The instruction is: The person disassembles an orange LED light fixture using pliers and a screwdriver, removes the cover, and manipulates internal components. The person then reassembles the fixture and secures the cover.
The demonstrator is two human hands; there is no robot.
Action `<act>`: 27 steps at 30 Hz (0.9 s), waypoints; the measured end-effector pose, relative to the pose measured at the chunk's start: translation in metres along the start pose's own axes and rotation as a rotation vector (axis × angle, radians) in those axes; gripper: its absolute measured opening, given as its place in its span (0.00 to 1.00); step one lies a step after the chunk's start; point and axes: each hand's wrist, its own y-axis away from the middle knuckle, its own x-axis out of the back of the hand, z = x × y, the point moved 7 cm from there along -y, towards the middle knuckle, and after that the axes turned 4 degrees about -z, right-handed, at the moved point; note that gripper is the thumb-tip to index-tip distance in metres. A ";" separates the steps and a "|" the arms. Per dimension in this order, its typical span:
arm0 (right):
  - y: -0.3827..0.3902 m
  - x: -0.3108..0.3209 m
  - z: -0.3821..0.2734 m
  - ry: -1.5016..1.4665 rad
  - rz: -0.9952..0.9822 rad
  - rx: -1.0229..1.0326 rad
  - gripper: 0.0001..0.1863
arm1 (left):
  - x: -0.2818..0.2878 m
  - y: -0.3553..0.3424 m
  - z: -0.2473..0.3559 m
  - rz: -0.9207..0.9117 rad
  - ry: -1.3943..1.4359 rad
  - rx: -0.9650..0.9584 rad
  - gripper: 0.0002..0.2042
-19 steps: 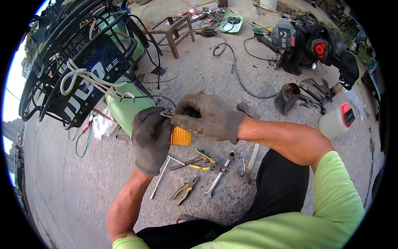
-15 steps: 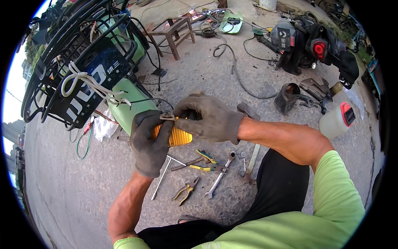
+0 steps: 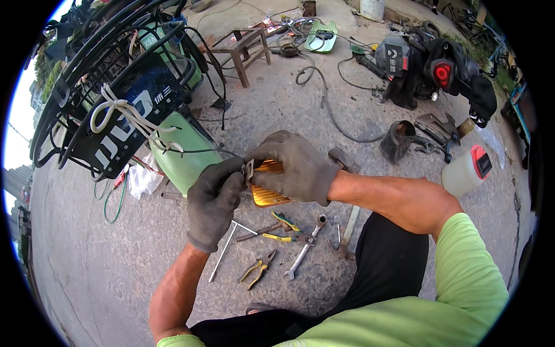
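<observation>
Both my hands wear dark grey work gloves and meet in front of the green vehicle panel (image 3: 188,155). My right hand (image 3: 298,168) is closed round an amber ribbed lamp (image 3: 269,198), its palm and fingers covering much of it. On the lamp's left side sits a small metal bracket (image 3: 250,171). The thumb and fingers of my left hand (image 3: 213,202) pinch at this bracket; the fingertips are partly hidden. A thin black wire (image 3: 199,151) runs from the panel side to my hands.
On the concrete below lie pliers (image 3: 259,269), yellow-handled cutters (image 3: 283,237), a wrench (image 3: 305,248), a hammer (image 3: 347,234) and a T-shaped rod (image 3: 224,254). A black rack (image 3: 124,118) stands left. To the right are a plastic jug (image 3: 465,170) and a dark cylindrical part (image 3: 397,141).
The lamp has moved right and turned, with the metal bracket now more upright. My right hand has shifted over the lamp, and my left hand has moved slightly right.
</observation>
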 end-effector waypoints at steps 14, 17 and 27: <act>0.016 0.000 0.010 -0.008 -0.061 -0.132 0.16 | -0.009 -0.010 -0.002 -0.078 -0.148 -0.109 0.09; 0.013 -0.009 0.006 0.011 -0.076 -0.108 0.15 | -0.010 -0.002 0.008 -0.030 -0.182 -0.163 0.04; 0.014 -0.004 -0.004 -0.066 0.085 0.102 0.13 | -0.034 0.009 0.062 -0.019 -0.824 -0.529 0.11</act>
